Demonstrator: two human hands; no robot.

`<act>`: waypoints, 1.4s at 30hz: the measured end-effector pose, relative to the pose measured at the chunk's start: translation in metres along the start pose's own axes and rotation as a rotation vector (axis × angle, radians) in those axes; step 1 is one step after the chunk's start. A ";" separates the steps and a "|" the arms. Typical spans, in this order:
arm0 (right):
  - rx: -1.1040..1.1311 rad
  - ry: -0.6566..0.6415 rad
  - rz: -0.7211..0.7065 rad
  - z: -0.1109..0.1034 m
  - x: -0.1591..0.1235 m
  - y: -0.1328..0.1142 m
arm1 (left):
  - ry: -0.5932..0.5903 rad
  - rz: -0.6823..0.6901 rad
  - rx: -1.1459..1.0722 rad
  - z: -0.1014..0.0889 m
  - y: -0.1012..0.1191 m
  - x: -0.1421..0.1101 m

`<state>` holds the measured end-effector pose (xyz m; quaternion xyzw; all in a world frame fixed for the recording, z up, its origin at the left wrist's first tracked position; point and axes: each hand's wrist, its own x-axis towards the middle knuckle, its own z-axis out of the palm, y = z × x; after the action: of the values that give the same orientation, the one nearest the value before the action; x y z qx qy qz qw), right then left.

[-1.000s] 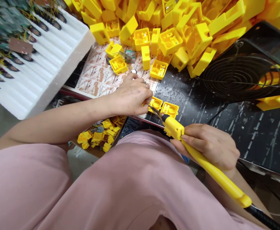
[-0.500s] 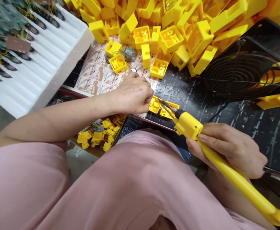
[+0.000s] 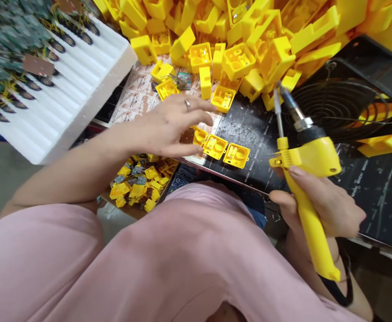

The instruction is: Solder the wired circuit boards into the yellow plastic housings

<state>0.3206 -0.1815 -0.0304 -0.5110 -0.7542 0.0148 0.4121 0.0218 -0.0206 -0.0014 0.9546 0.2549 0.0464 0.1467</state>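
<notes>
My right hand (image 3: 326, 201) is wrapped round the handle of a yellow soldering iron (image 3: 311, 154) with a solder feed tube beside its metal tip. The tip points up and away, over the bench in front of the fan. My left hand (image 3: 170, 125) is open, fingers spread, above a short row of small yellow plastic housings. Two of these, an open housing (image 3: 215, 146) and another open housing (image 3: 236, 155), lie flat at the bench edge. A third yellow piece (image 3: 200, 135) and a brown board (image 3: 187, 136) are partly covered by my fingers.
A heap of yellow housings (image 3: 239, 60) fills the back of the bench. At right stands a black fan (image 3: 330, 107). A white foam tray (image 3: 91, 85) with circuit boards and round speakers is at left. Below the edge, a box holds small yellow parts (image 3: 137, 190).
The soldering iron has lifted off the housings and swung up to the right, its tip now pointing away. My left hand has risen, and its fingers have spread.
</notes>
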 end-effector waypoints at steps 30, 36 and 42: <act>0.014 -0.111 -0.146 0.062 0.011 0.022 | 0.081 -0.074 0.060 0.025 0.013 -0.036; 0.038 -0.120 -0.121 0.067 0.008 0.025 | 0.320 -0.464 0.143 0.008 -0.036 0.019; -0.009 -0.111 -0.122 0.065 0.009 0.024 | 0.270 -0.465 0.138 0.008 -0.071 0.024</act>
<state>0.2963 -0.1375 -0.0784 -0.4644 -0.8056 0.0144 0.3675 0.0101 0.0476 -0.0302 0.8635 0.4869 0.1205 0.0527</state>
